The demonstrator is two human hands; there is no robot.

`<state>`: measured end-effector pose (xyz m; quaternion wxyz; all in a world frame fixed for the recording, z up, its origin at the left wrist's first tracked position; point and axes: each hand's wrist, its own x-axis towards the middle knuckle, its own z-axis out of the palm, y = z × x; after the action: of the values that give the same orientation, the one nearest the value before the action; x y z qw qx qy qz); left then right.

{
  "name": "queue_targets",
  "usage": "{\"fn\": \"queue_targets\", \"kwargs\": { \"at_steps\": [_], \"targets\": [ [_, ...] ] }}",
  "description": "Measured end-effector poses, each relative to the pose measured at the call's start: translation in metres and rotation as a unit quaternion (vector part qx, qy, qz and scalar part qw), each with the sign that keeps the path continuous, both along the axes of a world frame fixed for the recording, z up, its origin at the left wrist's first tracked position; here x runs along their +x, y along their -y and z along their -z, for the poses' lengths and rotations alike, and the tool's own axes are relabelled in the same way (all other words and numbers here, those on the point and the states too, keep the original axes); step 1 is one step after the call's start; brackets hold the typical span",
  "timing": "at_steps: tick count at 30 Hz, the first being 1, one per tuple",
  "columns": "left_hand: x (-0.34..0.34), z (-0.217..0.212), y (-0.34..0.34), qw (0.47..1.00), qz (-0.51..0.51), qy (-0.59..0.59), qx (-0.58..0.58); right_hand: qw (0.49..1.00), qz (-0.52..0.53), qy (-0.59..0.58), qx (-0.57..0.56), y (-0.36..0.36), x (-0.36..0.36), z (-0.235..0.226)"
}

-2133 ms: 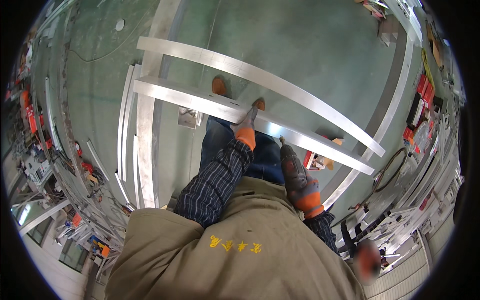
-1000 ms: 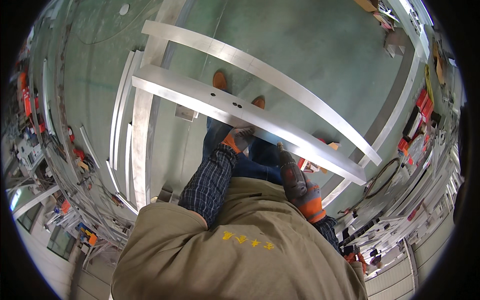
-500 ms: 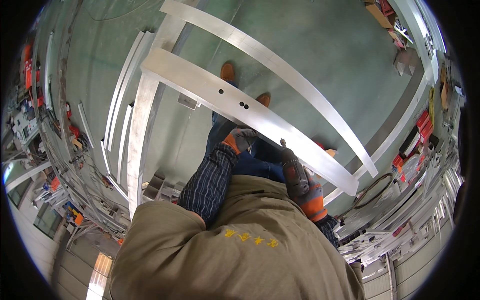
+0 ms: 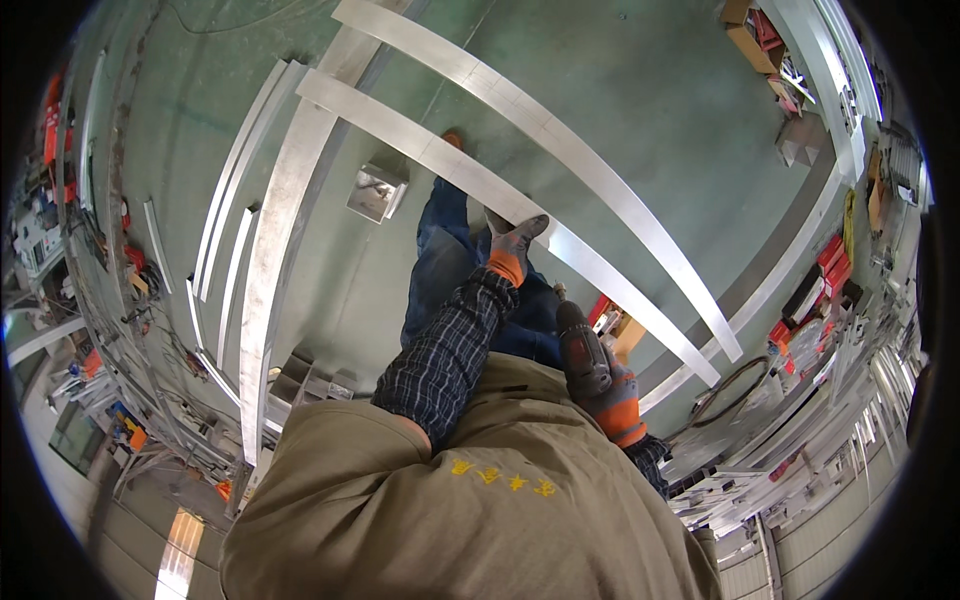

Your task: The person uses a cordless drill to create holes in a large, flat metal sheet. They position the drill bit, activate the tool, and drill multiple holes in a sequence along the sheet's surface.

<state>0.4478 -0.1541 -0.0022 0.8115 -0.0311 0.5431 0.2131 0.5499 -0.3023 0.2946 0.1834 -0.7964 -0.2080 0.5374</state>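
Observation:
My left hand (image 4: pixel 514 243), in a grey and orange glove, reaches forward and grips the near edge of a long aluminium bar (image 4: pixel 420 150) that runs slantwise over the green floor. A second, parallel aluminium bar (image 4: pixel 560 130) lies just beyond it. My right hand (image 4: pixel 612 392), gloved the same way, is close to my body and shut on a dark cordless drill (image 4: pixel 580 345), whose nose points toward the near bar. My blue-trousered legs and an orange shoe (image 4: pixel 452 139) show under the bar.
A wide metal beam (image 4: pixel 280 250) and thinner strips (image 4: pixel 228 240) run along the left. On the floor lie a small metal bracket (image 4: pixel 375 190) and an orange box (image 4: pixel 620 325). Racks of metal profiles and tools line the left and right edges.
My view has swung, so the bars now sit higher and more slanted. My left hand stays on the near bar; my right hand keeps the drill near my waist.

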Motion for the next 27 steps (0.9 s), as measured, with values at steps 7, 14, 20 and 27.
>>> {"fn": "queue_targets", "kwargs": {
  "at_steps": [7, 14, 20, 27],
  "targets": [
    [0.044, -0.023, -0.007, 0.929, 0.128, -0.344, 0.035, 1.0, -0.005, 0.023, 0.008, -0.001, -0.004, 0.001],
    [0.064, -0.086, -0.042, 0.847, 0.242, -0.472, -0.045, 0.999, 0.004, 0.013, 0.034, -0.002, -0.008, 0.002],
    [0.027, -0.024, -0.011, 0.944, 0.088, -0.317, 0.001, 0.999, -0.011, 0.029, 0.033, -0.002, -0.007, -0.002],
    [-0.021, 0.031, -0.011, 0.963, 0.261, -0.035, 0.06, 0.999, 0.015, 0.021, 0.036, 0.007, -0.007, 0.004]
  ]
}}
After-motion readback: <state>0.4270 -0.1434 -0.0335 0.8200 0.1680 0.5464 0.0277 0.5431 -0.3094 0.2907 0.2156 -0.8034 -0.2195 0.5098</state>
